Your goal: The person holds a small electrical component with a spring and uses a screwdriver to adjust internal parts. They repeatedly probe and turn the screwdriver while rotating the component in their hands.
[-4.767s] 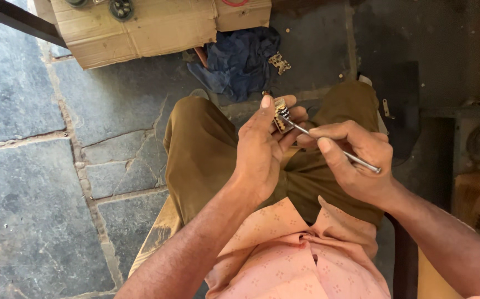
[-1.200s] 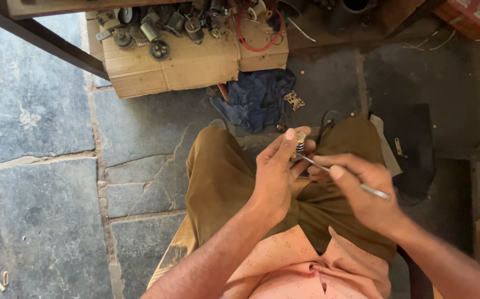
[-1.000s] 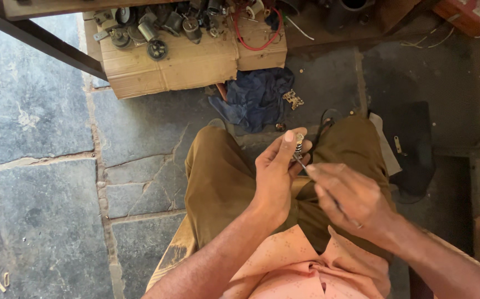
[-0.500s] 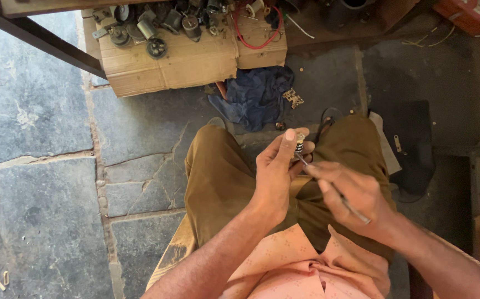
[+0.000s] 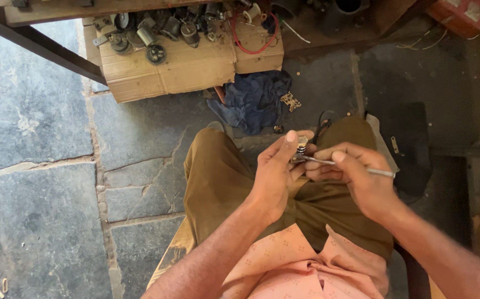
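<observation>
Small metal part (image 5: 302, 145) pinched at the left hand's fingertips, over the lap of a person seated above a stone floor (image 5: 46, 166).

The left hand (image 5: 276, 177) grips the part between thumb and fingers, holding it upright; the right hand (image 5: 356, 177) is closed on a thin metal tool (image 5: 345, 166) like a pen, its tip touching the part just beside the left thumb. To my eye this wants a steady left grip and a light, controlled tool tip, so it doesn't skid onto the fingers. A blue cloth (image 5: 256, 99) and a cardboard box (image 5: 184, 61) strewn with small parts lie beyond the knees.
</observation>
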